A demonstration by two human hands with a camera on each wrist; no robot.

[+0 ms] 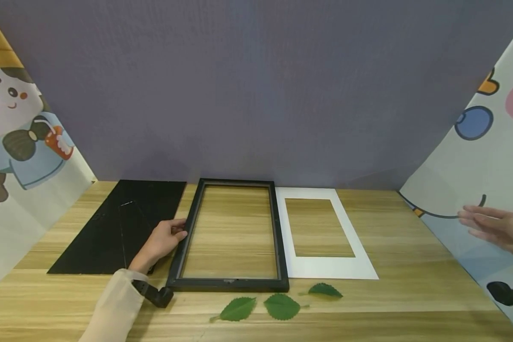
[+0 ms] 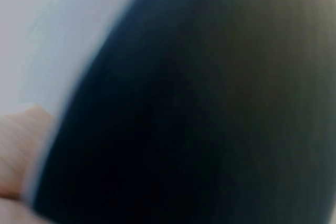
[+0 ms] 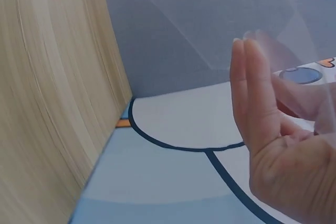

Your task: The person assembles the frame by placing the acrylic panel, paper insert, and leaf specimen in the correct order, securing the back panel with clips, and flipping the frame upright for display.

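Note:
A black picture frame [image 1: 283, 237] lies on the wooden table, see-through to the wood inside it. My left hand [image 1: 164, 240] grips its left bar with curled fingers and thumb. In the left wrist view, a blurred dark shape [image 2: 173, 108] covers most of the picture, with a bit of skin at the left edge. My right hand [image 3: 283, 135] is raised at the far right and pinches a clear, thin sheet [image 3: 205, 14], whose faint edges cross the right wrist view. From the head view, only part of that hand [image 1: 502, 230] shows.
Left of the frame lies a black backing board [image 1: 98, 237] with its stand. A white mat [image 1: 333, 268] with a rectangular opening lies to the right. Several green leaves, one a leaf [image 1: 282, 306], lie in front. A grey panel [image 1: 256, 95] stands behind.

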